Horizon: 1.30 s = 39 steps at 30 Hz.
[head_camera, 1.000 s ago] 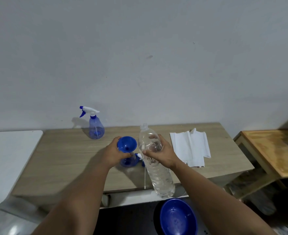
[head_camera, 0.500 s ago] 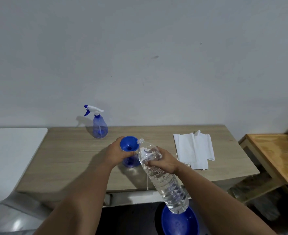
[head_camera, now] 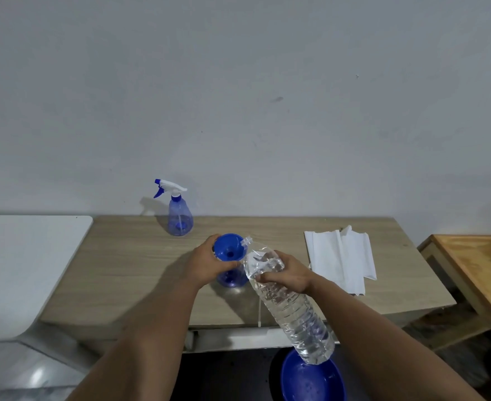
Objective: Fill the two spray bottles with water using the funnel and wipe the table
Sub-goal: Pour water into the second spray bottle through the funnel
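A blue funnel (head_camera: 228,246) sits in the neck of an open blue spray bottle (head_camera: 230,278) in the middle of the wooden table (head_camera: 128,264). My left hand (head_camera: 208,263) grips the funnel and bottle neck. My right hand (head_camera: 284,273) holds a large clear water bottle (head_camera: 293,308), tilted with its open mouth at the funnel's right rim. A second blue spray bottle (head_camera: 179,215) with a white trigger head stands upright at the back of the table. The removed spray head is mostly hidden behind the water bottle; only its thin tube (head_camera: 258,312) shows.
Folded white paper towels (head_camera: 341,256) lie on the table's right part. A blue basin (head_camera: 312,380) sits on the floor below the table's front edge. A white surface (head_camera: 21,264) adjoins on the left, and a wooden stool (head_camera: 481,270) stands at the right.
My right hand has tipped the water bottle from upright to slanted, bringing its mouth down to the funnel's rim. My left hand has stayed on the funnel.
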Each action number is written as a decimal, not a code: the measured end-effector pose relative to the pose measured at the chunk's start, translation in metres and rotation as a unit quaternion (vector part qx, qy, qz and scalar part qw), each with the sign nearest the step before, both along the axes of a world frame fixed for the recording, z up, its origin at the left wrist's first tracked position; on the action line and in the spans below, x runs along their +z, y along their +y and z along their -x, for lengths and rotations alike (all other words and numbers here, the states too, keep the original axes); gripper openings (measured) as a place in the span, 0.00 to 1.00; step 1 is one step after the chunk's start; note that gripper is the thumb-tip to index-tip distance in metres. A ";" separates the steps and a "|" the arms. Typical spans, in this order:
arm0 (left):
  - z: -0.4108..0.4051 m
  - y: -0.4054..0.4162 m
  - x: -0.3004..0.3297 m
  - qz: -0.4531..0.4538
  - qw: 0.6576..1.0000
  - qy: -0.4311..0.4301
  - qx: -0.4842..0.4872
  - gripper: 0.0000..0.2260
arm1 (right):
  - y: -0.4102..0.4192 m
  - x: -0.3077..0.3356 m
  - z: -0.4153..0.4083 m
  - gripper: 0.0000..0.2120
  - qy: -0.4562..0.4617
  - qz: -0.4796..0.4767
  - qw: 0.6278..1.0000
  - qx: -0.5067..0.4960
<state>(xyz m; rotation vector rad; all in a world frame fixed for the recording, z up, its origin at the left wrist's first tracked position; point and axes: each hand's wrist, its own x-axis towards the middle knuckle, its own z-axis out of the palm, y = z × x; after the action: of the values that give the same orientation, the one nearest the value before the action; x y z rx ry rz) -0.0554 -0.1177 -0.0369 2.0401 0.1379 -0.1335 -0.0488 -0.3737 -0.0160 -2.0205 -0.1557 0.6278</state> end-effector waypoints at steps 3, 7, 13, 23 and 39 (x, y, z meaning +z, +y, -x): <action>-0.001 0.003 -0.001 -0.008 1.000 -0.001 -0.011 0.34 | 0.000 -0.003 -0.002 0.20 -0.006 0.013 1.000 -0.001; -0.003 0.006 -0.004 -0.010 1.000 -0.002 -0.025 0.34 | 0.002 -0.002 -0.004 0.21 -0.005 0.026 1.000 0.007; -0.008 0.007 -0.008 -0.010 1.000 -0.001 -0.022 0.36 | 0.007 0.008 -0.008 0.25 0.009 0.055 0.998 0.032; -0.015 0.009 -0.016 -0.007 1.000 0.006 -0.022 0.37 | 0.008 0.011 -0.016 0.21 0.018 0.090 0.994 0.054; -0.021 0.011 -0.023 0.009 1.000 0.003 -0.019 0.36 | 0.013 0.022 -0.019 0.21 0.025 0.131 0.989 0.065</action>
<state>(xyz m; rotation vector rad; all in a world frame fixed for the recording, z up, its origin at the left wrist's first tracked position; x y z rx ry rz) -0.0347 -0.1063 -0.0599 2.0262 0.1006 -0.1633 -0.0295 -0.3609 0.0060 -2.2582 -0.1833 0.8156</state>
